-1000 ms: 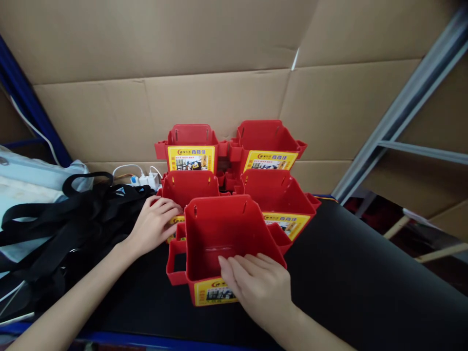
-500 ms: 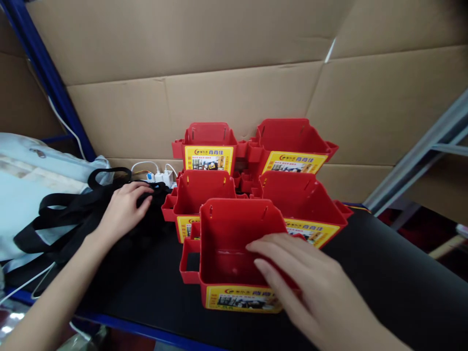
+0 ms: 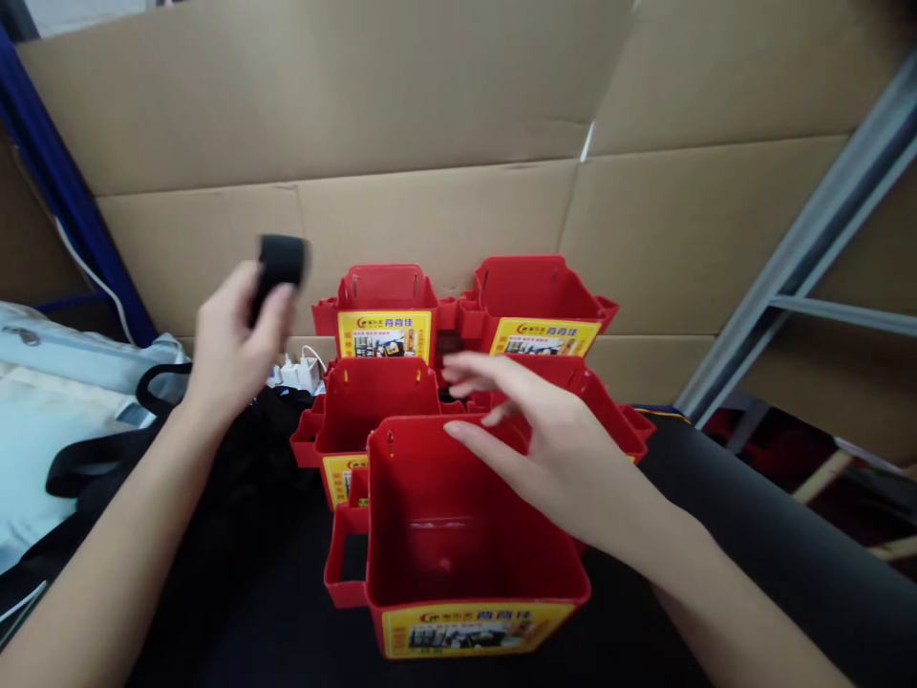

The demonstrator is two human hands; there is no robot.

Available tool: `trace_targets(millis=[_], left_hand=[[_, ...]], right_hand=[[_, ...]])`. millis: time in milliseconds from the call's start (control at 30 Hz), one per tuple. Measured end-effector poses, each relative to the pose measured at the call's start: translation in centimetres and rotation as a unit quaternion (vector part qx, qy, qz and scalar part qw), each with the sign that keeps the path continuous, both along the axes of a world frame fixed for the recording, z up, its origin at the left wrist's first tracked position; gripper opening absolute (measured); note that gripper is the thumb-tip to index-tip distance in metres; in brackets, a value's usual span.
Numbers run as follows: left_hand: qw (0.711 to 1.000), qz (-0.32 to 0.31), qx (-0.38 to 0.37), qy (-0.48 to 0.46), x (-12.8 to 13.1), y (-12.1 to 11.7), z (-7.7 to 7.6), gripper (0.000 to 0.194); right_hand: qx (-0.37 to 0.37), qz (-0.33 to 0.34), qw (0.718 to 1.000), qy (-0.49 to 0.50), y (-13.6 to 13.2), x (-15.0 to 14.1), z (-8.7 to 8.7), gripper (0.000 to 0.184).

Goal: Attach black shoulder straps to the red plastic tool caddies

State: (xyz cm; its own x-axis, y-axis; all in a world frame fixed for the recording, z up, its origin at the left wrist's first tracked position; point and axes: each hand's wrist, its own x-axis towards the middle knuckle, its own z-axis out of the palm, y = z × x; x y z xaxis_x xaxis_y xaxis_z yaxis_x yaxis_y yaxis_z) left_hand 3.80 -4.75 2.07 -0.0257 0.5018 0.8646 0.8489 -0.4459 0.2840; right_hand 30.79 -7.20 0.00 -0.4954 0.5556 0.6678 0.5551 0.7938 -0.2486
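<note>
My left hand (image 3: pixel 240 334) is raised at the left, pinching a black strap (image 3: pixel 283 256) that looks folded over and is blurred. Above the nearest red plastic bin (image 3: pixel 477 564) hovers my right hand (image 3: pixel 541 440), fingers apart, with nothing in it. That bin has a yellow printed label on its front and an open side loop on its left. Behind it stand another red bin (image 3: pixel 379 397) at left and one (image 3: pixel 602 411) at right, the latter partly covered by my right hand. Two more, a left bin (image 3: pixel 387 287) and a right bin (image 3: pixel 534 287), are at the back.
More black straps (image 3: pixel 86 459) lie in a heap at the left, beside a pale blue bag (image 3: pixel 43 401). White plugs (image 3: pixel 305 373) sit by the cardboard wall (image 3: pixel 430 210). Metal shelf posts (image 3: pixel 788 248) flank the black tabletop (image 3: pixel 723 535).
My left hand has lifted from the strap heap with a black strap in it. My right hand has moved up and back from the nearest bin's right side. The view has shifted slightly.
</note>
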Motion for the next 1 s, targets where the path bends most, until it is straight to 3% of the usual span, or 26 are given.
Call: trace_targets(millis=[33, 100, 167, 233, 400, 533, 633, 700, 800, 900, 1000], left_hand=[[0.995, -0.057, -0.042, 0.071, 2.2, -0.8, 0.9, 0.021], [0.955, -0.159, -0.139, 0.207, 6.4, -1.7, 1.6, 0.021], [0.941, -0.186, -0.161, 0.232, 9.2, -1.6, 1.1, 0.023], [0.933, -0.205, -0.186, 0.231, 10.5, -0.8, 0.0, 0.023], [0.915, -0.239, -0.263, 0.192, 9.2, 1.3, -0.9, 0.030], [0.914, -0.211, -0.332, 0.102, 5.8, 2.1, 0.1, 0.036], [0.895, -0.203, -0.393, 0.052, 2.1, 2.6, 0.4, 0.035], [0.887, -0.194, -0.416, 0.044, -0.1, 2.8, 0.5, 0.035], [0.900, -0.154, -0.406, 0.047, -1.6, 2.7, 0.8, 0.036], [0.928, -0.096, -0.346, 0.100, 0.2, 2.4, 1.0, 0.038], [0.933, -0.095, -0.291, 0.190, 3.8, 2.5, 0.6, 0.032]], right_hand=[[0.024, 0.008, 1.000, 0.012, 0.4, -0.3, 0.2, 0.049], [0.085, 0.025, 0.996, 0.012, 1.4, -0.5, 0.4, 0.060], [0.120, 0.042, 0.992, -0.011, 2.3, -0.3, 0.4, 0.055], [0.105, 0.056, 0.992, -0.034, 3.1, 0.3, 0.2, 0.044], [0.031, 0.043, 0.998, -0.043, 5.0, 2.4, 0.6, 0.015], [0.044, -0.078, 0.994, 0.061, 7.1, 5.5, 1.9, 0.013], [0.042, -0.185, 0.966, 0.173, 9.0, 9.8, 2.6, 0.017], [0.054, -0.266, 0.928, 0.254, 9.8, 12.7, 2.8, 0.021], [0.086, -0.357, 0.892, 0.265, 9.8, 14.9, 3.0, 0.029], [0.073, -0.337, 0.927, 0.150, 8.4, 12.9, 3.2, 0.026], [0.018, -0.216, 0.975, 0.040, 6.3, 7.8, 2.9, 0.026]])
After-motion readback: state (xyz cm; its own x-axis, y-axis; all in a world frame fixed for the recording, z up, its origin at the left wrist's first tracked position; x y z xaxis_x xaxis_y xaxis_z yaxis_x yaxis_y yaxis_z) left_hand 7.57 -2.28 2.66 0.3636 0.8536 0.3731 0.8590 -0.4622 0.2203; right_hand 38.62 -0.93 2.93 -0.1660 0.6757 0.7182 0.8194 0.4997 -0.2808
